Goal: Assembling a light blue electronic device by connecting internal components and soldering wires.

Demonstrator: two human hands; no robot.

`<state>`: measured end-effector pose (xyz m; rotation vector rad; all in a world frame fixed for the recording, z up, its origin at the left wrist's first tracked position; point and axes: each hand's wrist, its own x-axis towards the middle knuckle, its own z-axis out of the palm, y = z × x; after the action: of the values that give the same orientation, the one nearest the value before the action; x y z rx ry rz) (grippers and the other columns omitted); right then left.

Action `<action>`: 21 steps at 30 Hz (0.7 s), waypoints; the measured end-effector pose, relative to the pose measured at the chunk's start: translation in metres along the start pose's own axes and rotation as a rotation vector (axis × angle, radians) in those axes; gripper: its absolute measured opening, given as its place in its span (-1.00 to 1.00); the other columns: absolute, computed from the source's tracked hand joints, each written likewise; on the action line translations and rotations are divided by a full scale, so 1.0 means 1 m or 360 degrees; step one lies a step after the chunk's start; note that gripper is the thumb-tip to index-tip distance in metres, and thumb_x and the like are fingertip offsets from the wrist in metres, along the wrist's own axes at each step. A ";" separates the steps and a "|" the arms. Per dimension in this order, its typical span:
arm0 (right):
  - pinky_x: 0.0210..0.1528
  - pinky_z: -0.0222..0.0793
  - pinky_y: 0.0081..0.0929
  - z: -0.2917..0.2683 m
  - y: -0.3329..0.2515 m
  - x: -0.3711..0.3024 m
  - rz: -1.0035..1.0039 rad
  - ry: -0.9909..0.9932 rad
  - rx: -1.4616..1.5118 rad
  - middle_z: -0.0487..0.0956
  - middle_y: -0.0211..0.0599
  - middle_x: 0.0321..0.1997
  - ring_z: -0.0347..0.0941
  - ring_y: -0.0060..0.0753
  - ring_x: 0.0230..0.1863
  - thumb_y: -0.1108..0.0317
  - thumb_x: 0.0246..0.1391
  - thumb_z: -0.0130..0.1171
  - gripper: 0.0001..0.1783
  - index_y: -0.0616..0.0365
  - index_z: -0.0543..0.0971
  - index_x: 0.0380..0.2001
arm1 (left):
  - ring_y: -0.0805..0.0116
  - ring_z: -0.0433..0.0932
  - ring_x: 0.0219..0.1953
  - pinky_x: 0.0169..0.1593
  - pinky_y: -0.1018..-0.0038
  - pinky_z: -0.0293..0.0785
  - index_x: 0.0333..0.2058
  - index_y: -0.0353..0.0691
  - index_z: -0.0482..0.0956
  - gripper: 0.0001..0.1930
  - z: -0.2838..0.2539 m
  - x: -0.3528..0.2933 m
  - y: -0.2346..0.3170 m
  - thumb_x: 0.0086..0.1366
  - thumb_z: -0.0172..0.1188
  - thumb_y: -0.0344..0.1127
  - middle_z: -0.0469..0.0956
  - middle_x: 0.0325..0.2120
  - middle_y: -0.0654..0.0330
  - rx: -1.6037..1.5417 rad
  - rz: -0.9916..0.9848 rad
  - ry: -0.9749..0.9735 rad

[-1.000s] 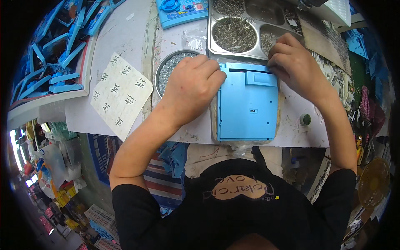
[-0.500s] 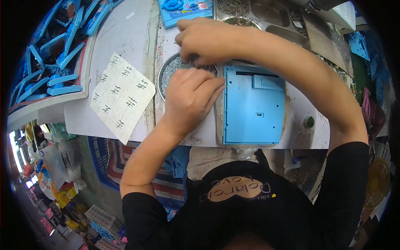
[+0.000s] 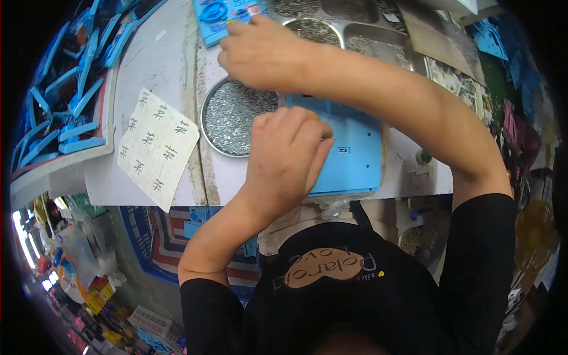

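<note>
My right hand [image 3: 254, 54] has crossed left to the far rim of the round metal dish [image 3: 203, 122], leaving my left hand [image 3: 289, 155] over the light-blue plastic casing [image 3: 355, 171], right of the dish — both curled, any grasp I cannot tell.

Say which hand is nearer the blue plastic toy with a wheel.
Right: the right hand overlaps the toy in view; the left hand is farther below, over the flat blue plastic panel.

Right forearm [image 3: 390, 83] aslant, beyond the bent left fingers [image 3: 309, 130].
</note>
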<state>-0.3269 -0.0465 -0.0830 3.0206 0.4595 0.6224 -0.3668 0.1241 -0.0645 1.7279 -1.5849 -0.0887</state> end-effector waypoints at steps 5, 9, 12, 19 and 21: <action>-0.06 0.50 -0.30 -0.103 0.019 -0.080 0.0286 0.0179 0.0124 0.57 -0.11 -0.15 0.53 -0.21 -0.12 0.28 0.21 0.24 -0.67 0.30 0.49 -0.09 | 0.25 0.51 -0.26 -0.09 0.28 0.26 -0.33 -0.13 0.64 -0.87 0.035 0.023 0.010 0.13 0.39 -0.42 0.57 -0.35 0.28 0.0024 0.0194 -0.0013; -0.18 0.38 -0.20 -0.128 -0.003 -0.168 0.0695 0.0201 0.0495 0.50 -0.23 -0.36 0.42 -0.04 -0.23 0.31 0.01 0.39 -0.80 0.14 0.58 -0.39 | 0.30 0.50 -0.30 -0.09 0.30 0.23 -0.32 -0.09 0.67 -0.87 0.048 0.030 0.009 0.13 0.39 -0.39 0.55 -0.39 0.33 0.0246 0.0311 -0.0145; -0.18 0.35 -0.20 -0.136 -0.036 -0.193 0.0784 0.0076 0.0670 0.45 -0.22 -0.37 0.38 -0.03 -0.26 0.36 -0.04 0.42 -0.77 0.14 0.54 -0.39 | 0.31 0.49 -0.31 -0.08 0.29 0.22 -0.30 -0.09 0.68 -0.86 0.049 0.027 0.010 0.13 0.39 -0.37 0.54 -0.40 0.34 0.0276 0.0296 -0.0168; -0.14 0.37 -0.24 -0.121 -0.069 -0.198 0.0663 -0.0067 0.0600 0.47 -0.30 -0.35 0.42 -0.16 -0.17 0.32 -0.12 0.43 -0.76 0.11 0.54 -0.44 | 0.30 0.54 -0.23 -0.02 0.28 0.26 -0.21 -0.12 0.72 -0.81 0.029 0.019 0.020 0.17 0.37 -0.38 0.61 -0.30 0.29 0.0227 0.0077 -0.0076; -0.13 0.38 -0.25 -0.122 -0.068 -0.192 0.0554 -0.0191 0.0564 0.48 -0.30 -0.36 0.43 -0.18 -0.16 0.31 -0.10 0.40 -0.78 0.12 0.54 -0.46 | 0.27 0.55 -0.20 -0.01 0.26 0.28 -0.19 -0.14 0.71 -0.81 0.013 0.013 0.010 0.20 0.34 -0.37 0.62 -0.28 0.26 0.0230 -0.0007 0.0027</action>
<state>-0.5624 -0.0418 -0.0497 3.4887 0.0366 0.4000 -0.3792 0.1074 -0.0624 1.8374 -1.6092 0.0396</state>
